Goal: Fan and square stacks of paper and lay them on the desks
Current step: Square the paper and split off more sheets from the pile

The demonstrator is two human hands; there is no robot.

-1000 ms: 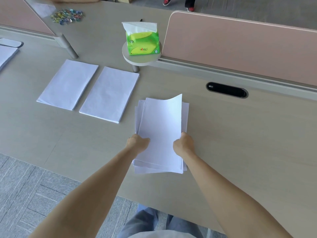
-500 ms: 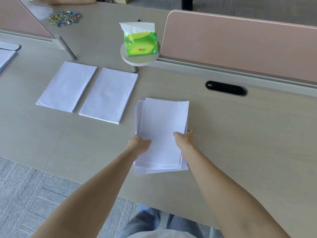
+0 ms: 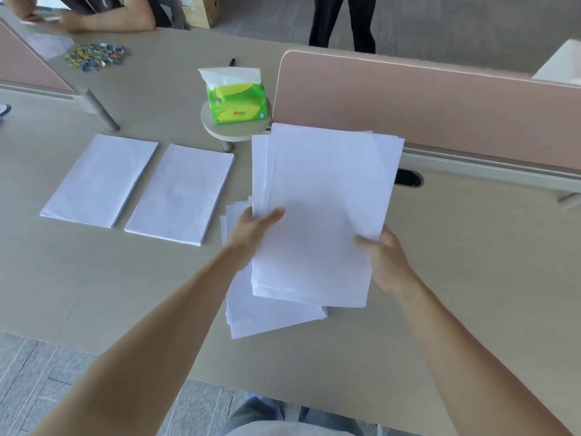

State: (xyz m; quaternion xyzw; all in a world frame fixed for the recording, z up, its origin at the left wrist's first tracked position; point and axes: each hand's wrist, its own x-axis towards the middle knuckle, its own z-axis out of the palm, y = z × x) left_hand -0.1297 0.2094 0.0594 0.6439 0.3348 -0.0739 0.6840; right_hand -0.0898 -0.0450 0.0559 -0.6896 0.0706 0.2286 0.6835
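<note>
White sheets of paper [image 3: 323,215] are held up off the surface [image 3: 456,278], with the left hand [image 3: 251,228] gripping one side and the right hand [image 3: 382,259] gripping the other. More loose sheets [image 3: 261,313] lie under them, and two neat stacks [image 3: 141,187] lie flat to the left.

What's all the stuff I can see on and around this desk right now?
Squared paper stacks: two, white, flat on the desk, left.
Held sheaf: one, white, lifted in both hands.
Loose pile: one, white, on the desk beneath the sheaf.
Tissue pack: one, green, on a round stand.
Clips: heap, multicoloured, far left.
Divider: one, pink, right.
Desk: beige.
Bystanders: two, far side.
Left hand, right hand: gripping the sheaf's sides.
</note>
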